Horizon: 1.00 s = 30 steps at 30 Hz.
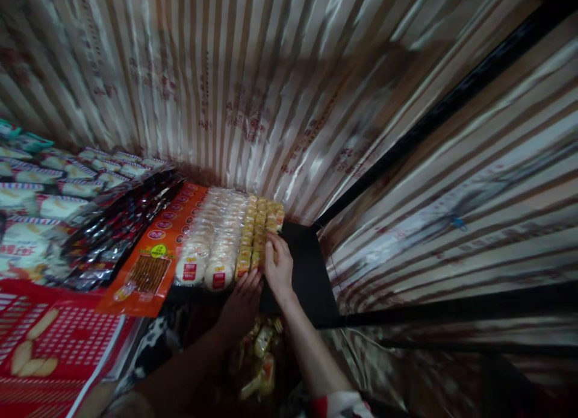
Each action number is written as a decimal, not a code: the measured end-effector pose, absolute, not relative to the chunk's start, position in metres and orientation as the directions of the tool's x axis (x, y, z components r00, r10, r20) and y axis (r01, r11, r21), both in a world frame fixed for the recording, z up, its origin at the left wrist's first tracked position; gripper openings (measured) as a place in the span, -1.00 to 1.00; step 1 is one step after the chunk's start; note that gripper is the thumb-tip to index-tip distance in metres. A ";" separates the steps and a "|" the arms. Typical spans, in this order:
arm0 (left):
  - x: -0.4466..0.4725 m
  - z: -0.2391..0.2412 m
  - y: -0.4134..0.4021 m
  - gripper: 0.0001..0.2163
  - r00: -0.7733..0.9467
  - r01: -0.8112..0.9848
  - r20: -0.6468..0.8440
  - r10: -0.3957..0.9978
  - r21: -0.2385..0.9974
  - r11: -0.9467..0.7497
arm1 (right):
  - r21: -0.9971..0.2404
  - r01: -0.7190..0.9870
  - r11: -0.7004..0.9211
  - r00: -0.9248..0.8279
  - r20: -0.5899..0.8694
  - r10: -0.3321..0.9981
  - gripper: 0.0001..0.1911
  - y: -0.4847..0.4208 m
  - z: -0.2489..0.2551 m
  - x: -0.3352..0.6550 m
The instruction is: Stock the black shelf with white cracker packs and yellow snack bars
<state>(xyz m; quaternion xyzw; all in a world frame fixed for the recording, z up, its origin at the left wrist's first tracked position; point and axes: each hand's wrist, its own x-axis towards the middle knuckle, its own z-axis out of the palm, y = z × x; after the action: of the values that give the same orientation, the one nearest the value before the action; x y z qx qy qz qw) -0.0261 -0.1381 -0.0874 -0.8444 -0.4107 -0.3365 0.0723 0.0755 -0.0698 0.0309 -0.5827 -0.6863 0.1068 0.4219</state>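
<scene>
Rows of small yellow snack packets (247,249) stand at the right end of a lined-up display. The fingertips of my left hand (241,297) touch the front of these packets, the fingers stretched out. My right hand (279,267) lies along the right side of the yellow rows, its fingers extended against the packets; part of the right row is hidden under it. Just left are two rows of round white wrapped cakes (219,273) with red labels. Below my arms, more yellow-wrapped packets (262,358) sit in shadow.
An orange snack bag (153,255) lies beside dark shiny bags (121,225) and several white bags (58,204). At the front left is a red patterned package (58,346). A black board (307,273) extends right of the packets. Striped sheeting (253,74) and a black bar (428,117) enclose the space.
</scene>
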 end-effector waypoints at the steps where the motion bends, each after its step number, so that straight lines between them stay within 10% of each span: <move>1: -0.027 -0.088 -0.141 -0.54 0.409 0.739 0.649 0.641 0.177 -0.651 | -0.669 0.685 0.287 0.064 0.449 0.891 -0.55 -0.084 0.024 0.076; 19: -0.023 -0.110 -0.152 -0.44 0.265 0.825 0.622 0.737 0.249 -0.507 | -0.592 0.780 0.202 0.008 0.333 0.943 -0.56 -0.129 -0.034 0.090; 30: -0.018 -0.105 -0.153 -0.37 0.181 0.860 0.644 0.743 0.262 -0.437 | -0.201 0.899 0.389 -0.359 0.171 0.918 -0.50 -0.075 0.034 0.057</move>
<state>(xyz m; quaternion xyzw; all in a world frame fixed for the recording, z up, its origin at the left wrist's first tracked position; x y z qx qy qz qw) -0.0183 -0.1531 -0.1053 -0.7643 -0.5245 -0.3665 0.0799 0.0568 -0.0755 0.0339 -0.5515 -0.8235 0.0362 0.1278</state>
